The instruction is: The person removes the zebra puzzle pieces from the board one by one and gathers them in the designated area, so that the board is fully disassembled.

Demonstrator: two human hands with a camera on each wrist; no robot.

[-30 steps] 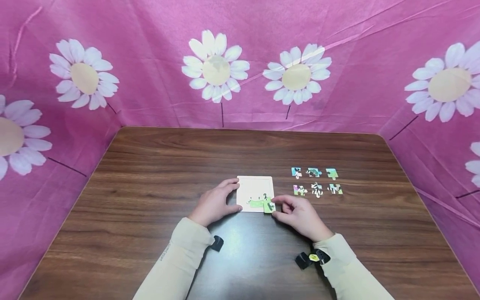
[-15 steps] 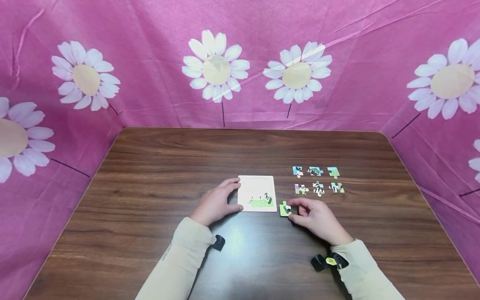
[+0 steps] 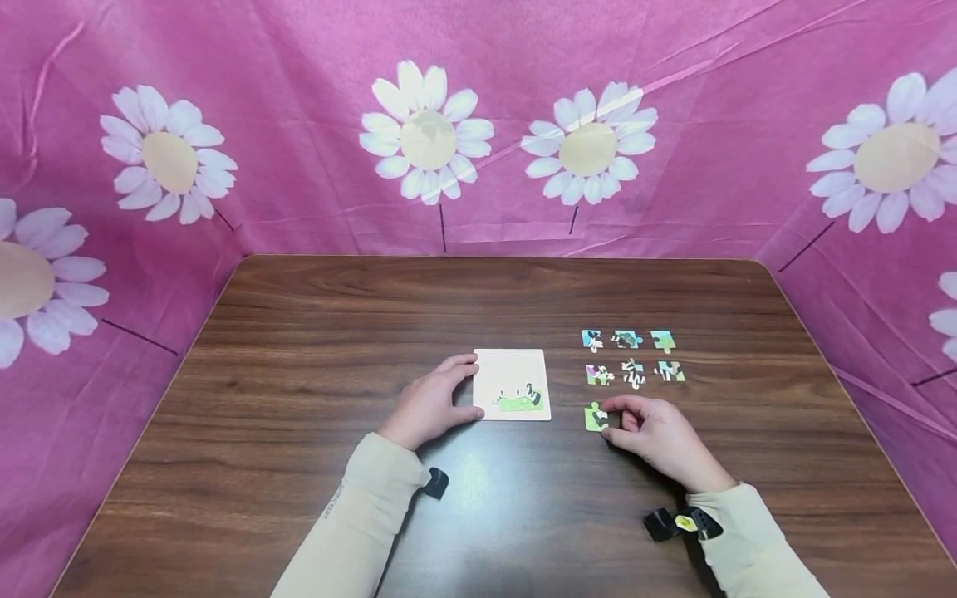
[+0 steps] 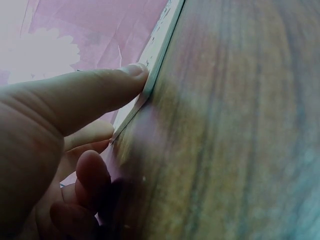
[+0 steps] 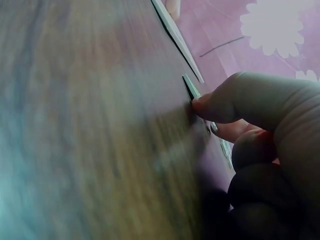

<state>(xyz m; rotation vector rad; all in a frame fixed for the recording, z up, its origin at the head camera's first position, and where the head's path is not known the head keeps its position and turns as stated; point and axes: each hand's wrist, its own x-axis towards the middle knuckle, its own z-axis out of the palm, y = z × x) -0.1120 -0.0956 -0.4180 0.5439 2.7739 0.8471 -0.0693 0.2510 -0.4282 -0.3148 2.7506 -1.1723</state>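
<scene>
A square, pale puzzle board [image 3: 506, 374] lies on the table. One green piece with black-and-white animal parts [image 3: 522, 404] sits at its lower right. My left hand [image 3: 434, 399] rests at the board's left edge. The left wrist view shows the thumb [image 4: 127, 72] stretched onto the rim near a corner. To the right of the board, my right hand [image 3: 665, 436] pinches a green jigsaw piece [image 3: 596, 417] by its right side, between thumb and index finger. In the right wrist view the piece [image 5: 190, 86] appears edge-on, partly hidden by the thumb.
Behind the right hand, several loose jigsaw pieces lie in two rows, among them a zebra-striped piece [image 3: 633, 374] and a green-and-blue piece [image 3: 662, 340]. The wooden table [image 3: 336, 307] meets a pink flowered cloth [image 3: 314, 166] at its back and sides.
My right hand has drawn the pinched jigsaw piece off the board's lower right corner and moved it rightward, below the loose rows. The left hand has stayed at the board's left edge.
</scene>
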